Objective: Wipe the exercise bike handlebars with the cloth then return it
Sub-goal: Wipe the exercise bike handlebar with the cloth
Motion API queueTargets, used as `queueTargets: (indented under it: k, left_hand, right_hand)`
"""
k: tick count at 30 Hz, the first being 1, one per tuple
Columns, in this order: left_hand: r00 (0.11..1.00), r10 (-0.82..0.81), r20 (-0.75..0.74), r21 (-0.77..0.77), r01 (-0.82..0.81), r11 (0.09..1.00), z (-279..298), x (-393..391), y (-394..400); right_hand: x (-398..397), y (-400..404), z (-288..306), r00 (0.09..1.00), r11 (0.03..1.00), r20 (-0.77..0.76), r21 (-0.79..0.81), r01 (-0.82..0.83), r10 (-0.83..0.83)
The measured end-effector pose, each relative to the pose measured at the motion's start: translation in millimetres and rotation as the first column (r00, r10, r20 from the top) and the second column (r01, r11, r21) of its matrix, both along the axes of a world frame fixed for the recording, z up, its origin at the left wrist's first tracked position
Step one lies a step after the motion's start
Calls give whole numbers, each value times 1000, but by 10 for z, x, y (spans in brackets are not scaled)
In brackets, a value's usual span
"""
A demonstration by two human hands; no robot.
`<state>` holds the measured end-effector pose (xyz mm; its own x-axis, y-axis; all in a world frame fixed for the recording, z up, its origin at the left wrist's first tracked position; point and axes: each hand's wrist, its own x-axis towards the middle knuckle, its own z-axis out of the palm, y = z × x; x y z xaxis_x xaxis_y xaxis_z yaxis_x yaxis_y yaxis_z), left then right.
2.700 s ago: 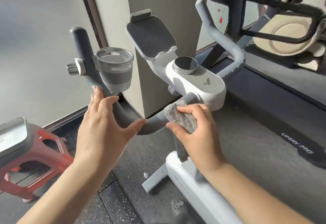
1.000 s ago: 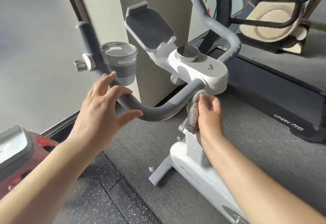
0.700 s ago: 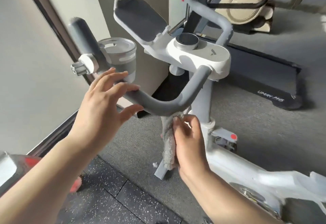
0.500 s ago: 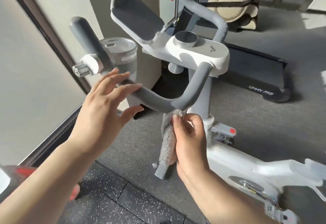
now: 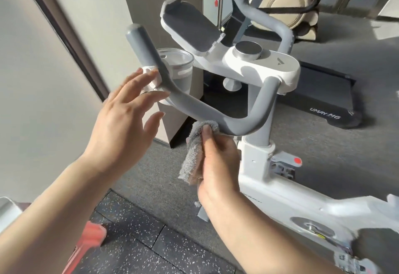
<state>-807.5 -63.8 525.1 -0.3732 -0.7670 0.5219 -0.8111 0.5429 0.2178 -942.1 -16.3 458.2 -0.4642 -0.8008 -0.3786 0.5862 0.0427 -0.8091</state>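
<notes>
Since half a second ago: right hand [image 5: 218, 161] slid cloth [image 5: 195, 150] leftward under handlebar [image 5: 207, 111] bend. Grips cloth, bunched, hanging lengthwise downward, top touching bar. Left hand [image 5: 125, 122] spread, holding nothing.

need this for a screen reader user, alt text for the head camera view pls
A person's right hand presses a grey cloth against the underside of an exercise bike's grey handlebar. Their open left hand hovers beside the bar's left bend.
</notes>
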Motion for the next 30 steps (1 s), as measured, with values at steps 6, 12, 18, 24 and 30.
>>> queueTargets:
  k: [6,12,18,24,30]
  left_hand:
    - [996,74,-42,30,-73,997,68,155,-3]
    - [988,135,-77,88,-129,988,72,309,46]
    - [898,160,-411,349,-7,937,71,130,234]
    - [617,243,-748,509,299,807,-45,33,285]
    - [127,381,-916,400,348,848,75,-63,246]
  right_hand:
    - [376,-320,315,961,997,268,19,-70,62]
    - [443,-327,369,956,994,272,-8,-111,108]
    - [313,-93,310,945,942,70,-127,-310,321]
    - [239,-55,403,885,852,-5,-269,-449,465]
    - [144,-241,514,682,732,-571,-193,-653,457]
